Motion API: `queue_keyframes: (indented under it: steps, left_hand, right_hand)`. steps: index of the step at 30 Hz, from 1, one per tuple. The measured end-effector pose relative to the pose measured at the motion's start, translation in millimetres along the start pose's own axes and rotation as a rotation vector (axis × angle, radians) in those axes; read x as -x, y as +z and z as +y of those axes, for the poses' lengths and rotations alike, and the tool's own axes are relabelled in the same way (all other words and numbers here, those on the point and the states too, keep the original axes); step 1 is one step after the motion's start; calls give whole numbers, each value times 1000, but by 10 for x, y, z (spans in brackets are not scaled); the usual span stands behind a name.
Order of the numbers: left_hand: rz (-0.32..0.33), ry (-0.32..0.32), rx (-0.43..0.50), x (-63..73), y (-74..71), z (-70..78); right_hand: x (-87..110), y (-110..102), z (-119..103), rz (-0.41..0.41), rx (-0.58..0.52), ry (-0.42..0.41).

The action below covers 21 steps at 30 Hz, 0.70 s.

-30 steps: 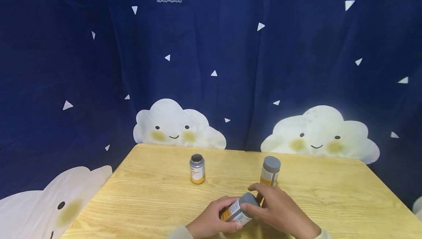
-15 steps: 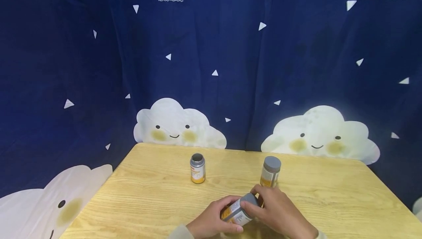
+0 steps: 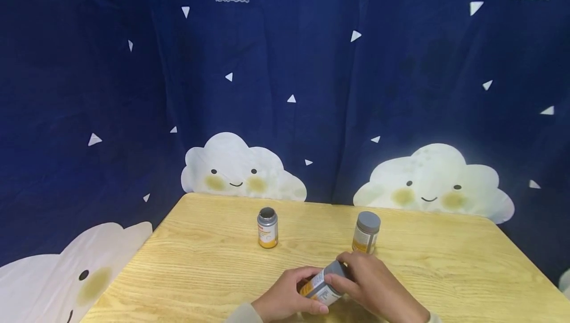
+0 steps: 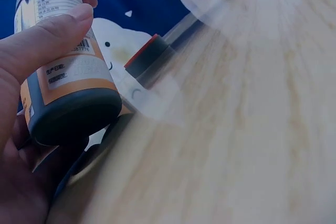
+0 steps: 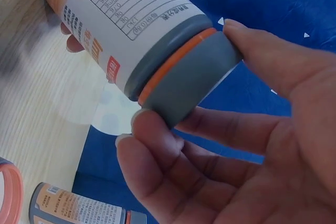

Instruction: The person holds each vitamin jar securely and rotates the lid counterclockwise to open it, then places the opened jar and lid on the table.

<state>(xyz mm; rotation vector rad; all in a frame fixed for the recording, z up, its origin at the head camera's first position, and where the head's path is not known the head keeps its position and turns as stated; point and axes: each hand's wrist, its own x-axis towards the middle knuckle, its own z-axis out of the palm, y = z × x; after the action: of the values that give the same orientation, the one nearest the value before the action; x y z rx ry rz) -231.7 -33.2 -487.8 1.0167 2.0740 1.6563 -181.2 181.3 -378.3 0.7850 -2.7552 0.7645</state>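
My left hand (image 3: 291,296) grips the body of a grey bottle (image 3: 321,286) with a white and orange label, low over the front of the table. The bottle lies tilted, its grey cap (image 5: 194,77) up and to the right. Fingers and thumb of my right hand (image 3: 376,283) pinch that cap from both sides. An orange ring shows between cap and shoulder in the right wrist view. In the left wrist view my thumb (image 4: 58,32) lies across the label, and the dark bottle base points toward the camera.
Farther back on the wooden table (image 3: 200,249) stands an uncapped bottle (image 3: 267,231); a capped one (image 3: 366,229) stands behind my right hand. A loose grey cap (image 4: 149,60) with a red rim rests on the table. A blue cloud-print curtain (image 3: 267,66) hangs behind.
My right hand's fingers have drawn in from beyond the cap and now close around its edge, the hand turning slightly. The left hand and the bottle stay nearly still.
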Motion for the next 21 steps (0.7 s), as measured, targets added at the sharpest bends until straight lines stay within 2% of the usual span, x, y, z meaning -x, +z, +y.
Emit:
queue_keyframes:
  steps: [6,14,21]
  left_hand:
    - [4,-22,10,0,-33,12]
    - [-3,-37,42,-2,-42,33]
    - [-62,-51,102,0,-60,19]
  right_hand:
    - [-16,-4,-29,21,30,-32]
    - [-22,-4,-26,4,69,-35]
    - [43,-33,-26,-48,47,-109]
